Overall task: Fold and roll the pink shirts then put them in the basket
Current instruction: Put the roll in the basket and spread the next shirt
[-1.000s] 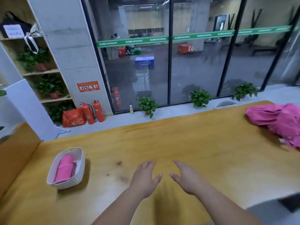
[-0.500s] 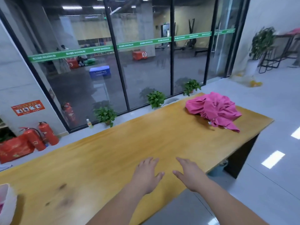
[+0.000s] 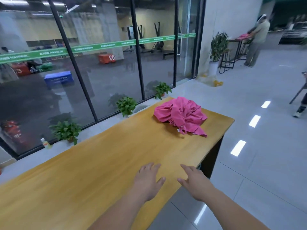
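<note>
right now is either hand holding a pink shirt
No, left hand and right hand are open and empty; the pink shirts lie heaped farther along the table.

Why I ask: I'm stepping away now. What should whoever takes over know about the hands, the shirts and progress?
Left hand: open, empty, over the table near its front edge.
Right hand: open, empty, beside it at the edge.
Pink shirts: a crumpled pile at the table's far right end, untouched.
Basket: out of view.
Done: nothing this view can confirm.
Left: fold and roll the pile's shirts, then basket them.
</note>
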The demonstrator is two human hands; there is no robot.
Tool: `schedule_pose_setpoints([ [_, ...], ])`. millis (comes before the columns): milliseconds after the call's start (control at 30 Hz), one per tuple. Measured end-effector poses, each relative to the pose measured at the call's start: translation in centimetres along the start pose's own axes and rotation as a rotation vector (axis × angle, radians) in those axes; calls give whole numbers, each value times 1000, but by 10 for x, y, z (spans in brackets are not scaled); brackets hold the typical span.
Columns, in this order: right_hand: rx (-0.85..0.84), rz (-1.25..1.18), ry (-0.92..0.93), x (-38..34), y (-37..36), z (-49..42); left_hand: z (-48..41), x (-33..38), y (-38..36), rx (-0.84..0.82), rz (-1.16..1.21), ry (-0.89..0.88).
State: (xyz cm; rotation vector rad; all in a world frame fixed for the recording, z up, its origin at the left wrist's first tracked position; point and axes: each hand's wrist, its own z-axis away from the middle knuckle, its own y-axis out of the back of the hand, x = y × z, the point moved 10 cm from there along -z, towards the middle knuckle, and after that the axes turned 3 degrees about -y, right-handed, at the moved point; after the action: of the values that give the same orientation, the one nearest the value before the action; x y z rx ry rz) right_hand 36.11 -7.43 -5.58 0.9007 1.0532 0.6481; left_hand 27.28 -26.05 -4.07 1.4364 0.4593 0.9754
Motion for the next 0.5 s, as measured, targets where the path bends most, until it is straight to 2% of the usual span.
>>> schedule_pose_setpoints([
  [300, -55, 68, -84, 82, 49, -109, -151, 32, -22, -56, 107, 6],
  [500, -29, 94, -89, 108, 87, -186, -233, 41, -24, -56, 157, 7],
])
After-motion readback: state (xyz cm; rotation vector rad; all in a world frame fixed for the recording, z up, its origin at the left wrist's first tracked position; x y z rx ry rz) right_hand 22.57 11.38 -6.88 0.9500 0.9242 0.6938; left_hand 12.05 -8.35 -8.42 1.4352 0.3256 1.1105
